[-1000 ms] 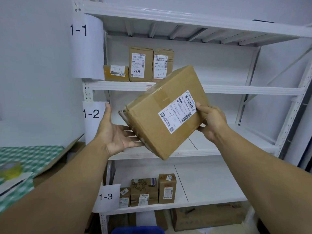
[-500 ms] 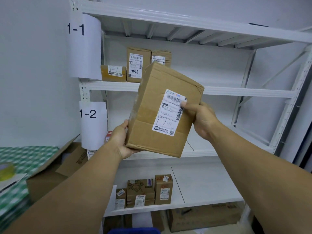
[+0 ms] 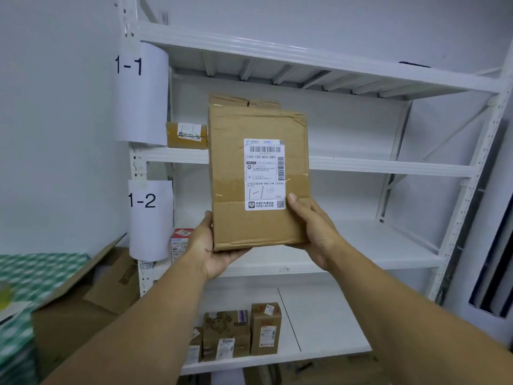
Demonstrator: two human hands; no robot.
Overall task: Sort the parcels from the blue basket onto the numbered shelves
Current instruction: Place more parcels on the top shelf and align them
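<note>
I hold a brown cardboard parcel (image 3: 236,173) upright in front of the white shelf rack, its shipping label facing me with "1-1" handwritten on it. My left hand (image 3: 211,251) supports its lower left corner from below. My right hand (image 3: 313,229) grips its lower right edge, thumb on the front. The parcel hides two boxes standing on the shelf marked 1-1 (image 3: 388,166); only their tops show above it. A flat parcel (image 3: 187,134) lies at that shelf's left end. The blue basket is out of sight.
Paper signs read 1-1 (image 3: 140,90) and 1-2 (image 3: 150,218) on the rack's left post. A small red-and-white box (image 3: 180,243) stands on shelf 1-2. Several small parcels (image 3: 236,334) stand on the lower shelf. An open carton (image 3: 83,301) and green checked cloth (image 3: 30,276) sit at left.
The parcel has turned from tilted to upright and risen toward shelf 1-1. My left hand moved under its lower left corner, and my right hand slid down to its lower right edge.
</note>
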